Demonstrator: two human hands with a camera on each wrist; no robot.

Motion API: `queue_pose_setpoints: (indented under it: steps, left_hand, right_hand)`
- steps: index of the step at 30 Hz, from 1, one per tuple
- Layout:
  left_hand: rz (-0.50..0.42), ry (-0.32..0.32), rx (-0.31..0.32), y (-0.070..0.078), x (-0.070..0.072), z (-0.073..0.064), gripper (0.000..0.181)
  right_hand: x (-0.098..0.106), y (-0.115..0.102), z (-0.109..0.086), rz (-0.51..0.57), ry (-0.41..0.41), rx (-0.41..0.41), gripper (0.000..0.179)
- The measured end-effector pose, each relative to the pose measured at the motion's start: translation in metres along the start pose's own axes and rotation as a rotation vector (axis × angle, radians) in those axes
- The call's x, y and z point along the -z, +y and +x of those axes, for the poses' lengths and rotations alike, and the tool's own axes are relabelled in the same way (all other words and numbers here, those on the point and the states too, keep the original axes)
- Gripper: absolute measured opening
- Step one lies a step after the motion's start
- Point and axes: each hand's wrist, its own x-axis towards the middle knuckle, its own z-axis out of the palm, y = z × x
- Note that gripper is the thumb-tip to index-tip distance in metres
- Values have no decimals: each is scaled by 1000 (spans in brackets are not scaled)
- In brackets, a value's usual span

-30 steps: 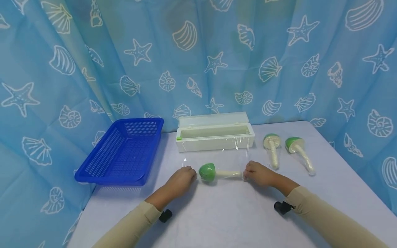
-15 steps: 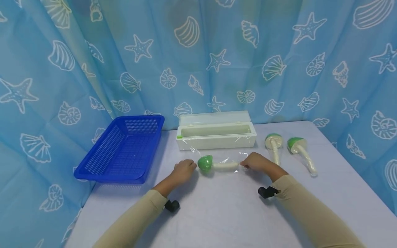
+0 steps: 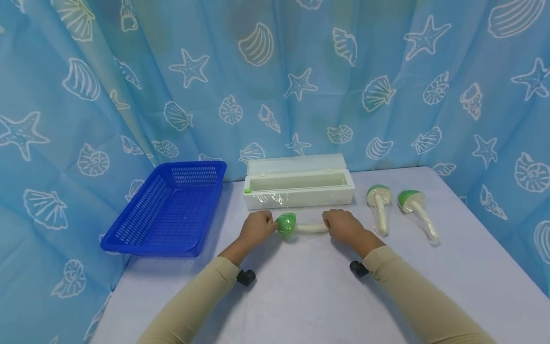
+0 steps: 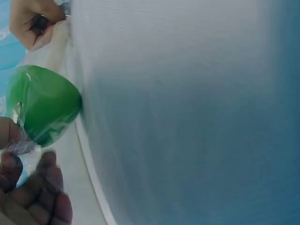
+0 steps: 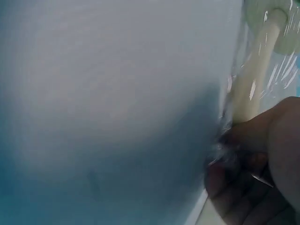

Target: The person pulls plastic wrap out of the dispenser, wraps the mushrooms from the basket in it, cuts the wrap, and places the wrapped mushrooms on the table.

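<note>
A model mushroom (image 3: 286,224) with a green cap and pale stem lies sideways in clear plastic wrap (image 5: 281,70), between the two hands. At the cap end, my left hand (image 3: 257,227) pinches the gathered wrap; the left wrist view shows the bunched film between thumb and finger beside the green cap (image 4: 44,101). My right hand (image 3: 345,226) grips the wrap just past the end of the stem (image 5: 255,79), its fingers curled around the crumpled film. The tip of the stem is hidden by that hand.
Behind the hands stands a long white box (image 3: 301,197) with its lid raised. A blue plastic basket (image 3: 205,210) is at the left. Two film-wrapped mushrooms, one upright-lying (image 3: 380,210) and one slanted (image 3: 418,215), lie at the right. A patterned curtain (image 3: 275,95) hangs behind the table.
Both hands have drawn closer to the mushroom's ends, the right one moving left along the stem. The loose film standing out around the mushroom is now gathered at its ends.
</note>
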Motion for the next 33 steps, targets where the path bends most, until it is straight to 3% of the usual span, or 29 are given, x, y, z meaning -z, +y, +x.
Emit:
queue_pose_setpoints:
  steps: [6, 10, 13, 17, 19, 21, 25, 28, 33]
  left_hand:
    - [15, -56, -94, -9, -1, -4, 4]
    - [16, -65, -144, -18, 3, -5, 18]
    - [33, -84, -223, -21, 7, -4, 27]
    - [114, -123, -313, -19, 8, -2, 41]
    - [180, -91, -344, -18, 8, -2, 41]
    - [240, -15, -383, -18, 9, -1, 34]
    - [283, 141, -463, -18, 11, 3, 14]
    - [245, 156, -456, -20, 13, 7, 11]
    - [29, 36, -303, -28, 10, 17, 20]
  right_hand:
    - [0, 4, -4, 78, -72, 36, 7]
    - [1, 5, -6, 129, -112, 84, 21]
    - [1, 7, -7, 113, -108, 100, 36]
    - [2, 10, -5, 91, -116, 105, 35]
    - [1, 12, -3, 89, -117, 124, 28]
    - [2, 12, -1, 97, -109, 148, 20]
    - [3, 17, -2, 127, -61, 172, 24]
    - [3, 23, -1, 192, -3, 161, 30]
    - [-3, 34, 8, 386, 108, 86, 34]
